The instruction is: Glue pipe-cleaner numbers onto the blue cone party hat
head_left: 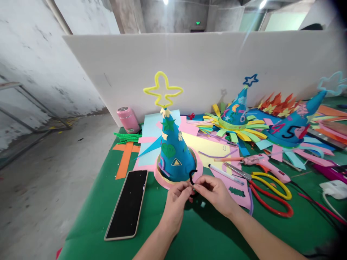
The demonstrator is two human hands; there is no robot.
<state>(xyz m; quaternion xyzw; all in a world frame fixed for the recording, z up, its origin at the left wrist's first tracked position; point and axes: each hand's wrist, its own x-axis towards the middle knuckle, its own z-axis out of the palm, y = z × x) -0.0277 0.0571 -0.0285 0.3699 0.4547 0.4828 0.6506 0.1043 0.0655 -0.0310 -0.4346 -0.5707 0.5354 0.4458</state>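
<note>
A blue paper cone hat (175, 153) with a yellow pipe-cleaner star (162, 90) on top stands on a pink ring base (159, 177) on the green table. Just in front of it, my left hand (176, 200) and my right hand (214, 191) pinch a short curved black pipe cleaner (192, 175) between their fingertips. Both hands are closed on it, held a little above the table. The lower end of the pipe cleaner is hidden by my fingers.
A black phone (128, 204) lies to the left. Scissors with red and yellow handles (267, 189), a pink glue gun (264, 164) and a white pen (225, 173) lie on the right. Two more decorated blue hats (237, 108) (294, 124), paper strips and a pink can (128, 120) sit behind. A white board (206, 65) walls the back.
</note>
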